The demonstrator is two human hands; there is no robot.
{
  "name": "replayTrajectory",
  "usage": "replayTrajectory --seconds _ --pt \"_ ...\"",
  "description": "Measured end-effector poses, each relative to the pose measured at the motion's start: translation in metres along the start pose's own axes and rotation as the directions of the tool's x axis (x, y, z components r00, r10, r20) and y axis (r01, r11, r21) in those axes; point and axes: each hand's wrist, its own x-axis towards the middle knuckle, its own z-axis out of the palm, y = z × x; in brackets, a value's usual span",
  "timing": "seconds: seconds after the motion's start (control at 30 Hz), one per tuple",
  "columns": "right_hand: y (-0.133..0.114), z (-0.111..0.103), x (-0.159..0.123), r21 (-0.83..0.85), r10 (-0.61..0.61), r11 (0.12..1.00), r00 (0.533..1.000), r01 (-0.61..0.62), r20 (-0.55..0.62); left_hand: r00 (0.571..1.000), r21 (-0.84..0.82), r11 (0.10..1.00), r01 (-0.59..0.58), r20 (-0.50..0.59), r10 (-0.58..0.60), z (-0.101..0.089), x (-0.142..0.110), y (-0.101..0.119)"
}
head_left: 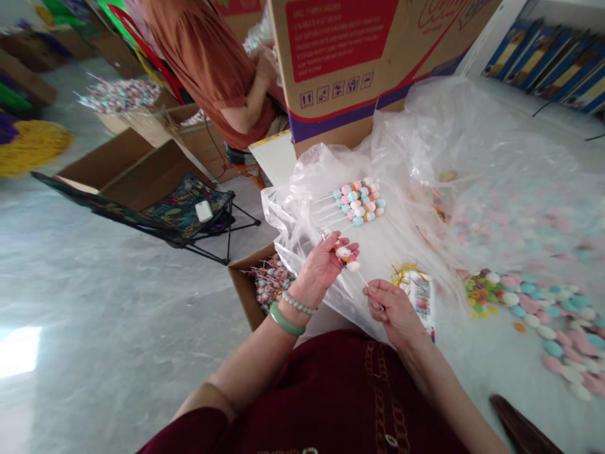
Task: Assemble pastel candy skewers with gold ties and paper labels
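My left hand (322, 263), with a bead bracelet and a green bangle at its wrist, is closed around the candy end of a marshmallow skewer (352, 265). White, pink and colourful pieces show between the fingers. A thin white stick runs from it to my right hand (391, 308), whose thumb and fingers pinch the stick's other end. Just beyond my hands lies a stack of finished marshmallow skewers (359, 200) in pink, blue and white, sticks pointing left. Beside my right hand are gold twist ties (405, 273) and a printed card (422, 299).
Loose marshmallows (562, 321) and gummy rings (482, 293) lie at the right, partly under clear plastic sheeting (501, 145). A carton of skewers (271, 280) stands below the table's left edge. Behind are a big carton (340, 63), a folding chair (184, 205) and a seated person (208, 63).
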Motion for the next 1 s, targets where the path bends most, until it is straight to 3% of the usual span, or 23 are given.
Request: replayTrajectory --seconds 0.1,0.23,0.4,0.5,0.7,0.83,0.93,1.0 --pt "0.001 -0.001 0.001 -0.040 -0.026 0.999 1.000 0.026 -0.011 1.000 0.027 1.000 -0.001 -0.020 0.002 -0.001 -0.001 0.001" --pt "0.002 -0.001 -0.001 -0.147 -0.060 0.988 0.998 0.057 -0.017 0.995 0.188 0.982 0.005 -0.097 0.014 -0.006 0.000 0.004" --pt "0.001 0.001 -0.001 -0.203 -0.037 0.979 0.999 0.032 -0.023 0.982 0.325 0.945 -0.044 -0.161 0.102 -0.011 0.003 0.004" --pt "0.003 0.002 0.000 -0.194 -0.038 0.981 0.999 0.030 -0.037 0.986 0.316 0.945 -0.080 -0.112 0.121 -0.008 0.000 -0.003" --pt "0.009 0.004 0.002 -0.208 -0.091 0.976 0.992 0.071 -0.087 0.999 0.207 0.978 0.041 0.001 -0.042 0.007 -0.018 -0.025" --pt "0.012 0.007 0.007 -0.234 -0.172 0.963 0.971 0.131 -0.166 0.998 0.192 0.981 0.006 0.061 -0.018 0.012 -0.026 -0.041" --pt "0.014 0.006 0.010 -0.301 -0.237 0.939 0.947 0.166 -0.217 0.995 0.251 0.968 -0.011 0.096 -0.014 0.009 -0.026 -0.048" --pt "0.014 0.002 0.010 -0.387 -0.300 0.902 0.924 0.193 -0.238 0.992 0.364 0.931 0.025 0.110 -0.070 0.005 -0.025 -0.048"
